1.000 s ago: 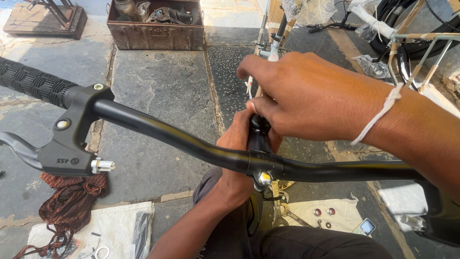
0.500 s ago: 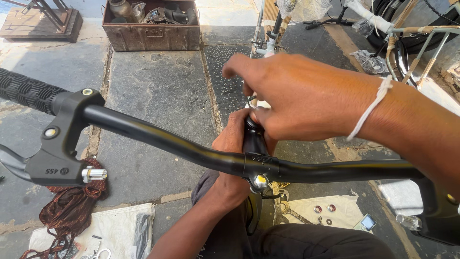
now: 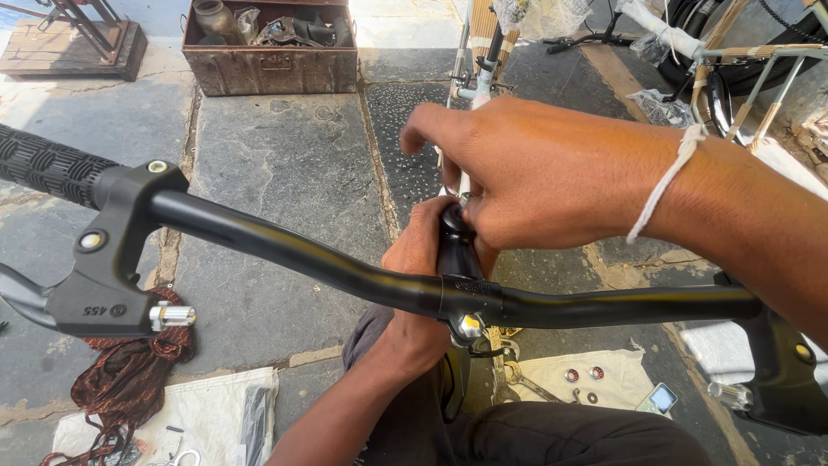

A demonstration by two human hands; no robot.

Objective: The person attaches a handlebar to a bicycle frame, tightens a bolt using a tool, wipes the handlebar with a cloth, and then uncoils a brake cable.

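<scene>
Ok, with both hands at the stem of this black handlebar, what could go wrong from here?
1. The right hand covers the stem top, hiding the work there, so fingers might get pinched or slip.
2. The left hand alone steadies the stem; the long handlebar could swing and knock the brake lever against something.
3. Small washers and a spanner lie loose on the cloth below; a shifting knee might scatter them.

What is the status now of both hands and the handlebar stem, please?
Left hand wraps the black stem from below. Right hand pinches at the stem top. Handlebar clamped crosswise. Nothing in the way.
</scene>
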